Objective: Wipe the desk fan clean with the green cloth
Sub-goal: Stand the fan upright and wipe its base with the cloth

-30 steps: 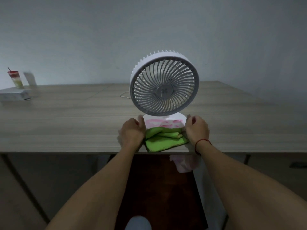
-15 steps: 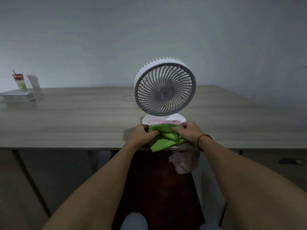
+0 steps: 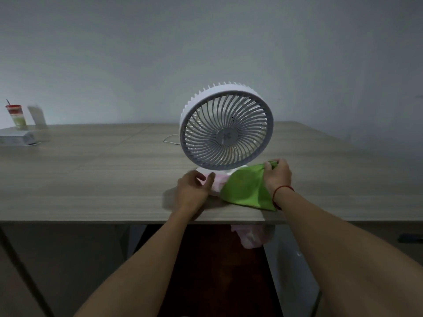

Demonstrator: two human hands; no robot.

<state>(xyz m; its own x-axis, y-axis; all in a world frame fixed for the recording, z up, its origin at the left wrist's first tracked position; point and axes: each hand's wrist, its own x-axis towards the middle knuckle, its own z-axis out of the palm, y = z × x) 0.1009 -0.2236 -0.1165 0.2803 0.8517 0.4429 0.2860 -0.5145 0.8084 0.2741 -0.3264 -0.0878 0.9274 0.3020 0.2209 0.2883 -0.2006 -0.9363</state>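
A white desk fan [image 3: 226, 126] with a round grey grille stands upright near the front edge of the wooden desk [image 3: 103, 179]. The green cloth [image 3: 247, 191] hangs spread below the fan's lower right. My right hand [image 3: 277, 175] grips the cloth's bunched top corner beside the fan's base. My left hand [image 3: 194, 188] rests on the desk at the base's left side, fingers apart, holding nothing. The fan's base, with pink marks on it, is mostly hidden by my hands and the cloth.
A red-lidded cup [image 3: 17, 116] stands on a white box [image 3: 16, 138] at the far left of the desk. A thin white cable [image 3: 169, 139] lies behind the fan. A pink bag [image 3: 254, 236] hangs under the desk edge.
My right hand has lifted the cloth up and to the right, unfolding it. My left hand has let go of the cloth and now rests by the fan's base.
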